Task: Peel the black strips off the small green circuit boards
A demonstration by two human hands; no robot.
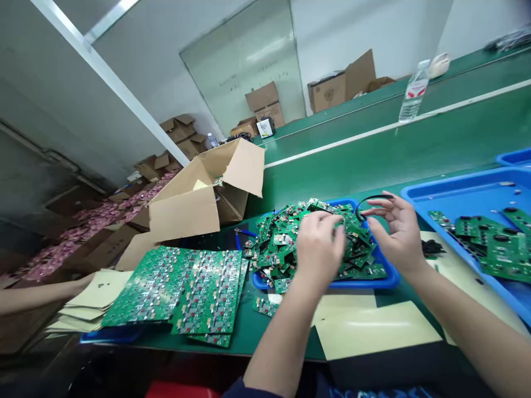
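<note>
A small blue tray (384,281) holds a heap of small green circuit boards (282,235). My left hand (317,246) rests on top of the heap with its fingers curled; what it grips is hidden. My right hand (394,229) hovers over the tray's right side, fingertips pinching a thin black curved cable (373,198) that arcs above the pile. Large green circuit board panels (186,287) lie stacked to the left of the tray.
An open cardboard box (199,199) stands behind the panels. A bigger blue tray (456,193) with boards sits at right. Yellowish paper sheets (373,329) lie at the table's front edge. Another person's hand (81,284) touches a paper stack at left. A water bottle (412,91) stands far back.
</note>
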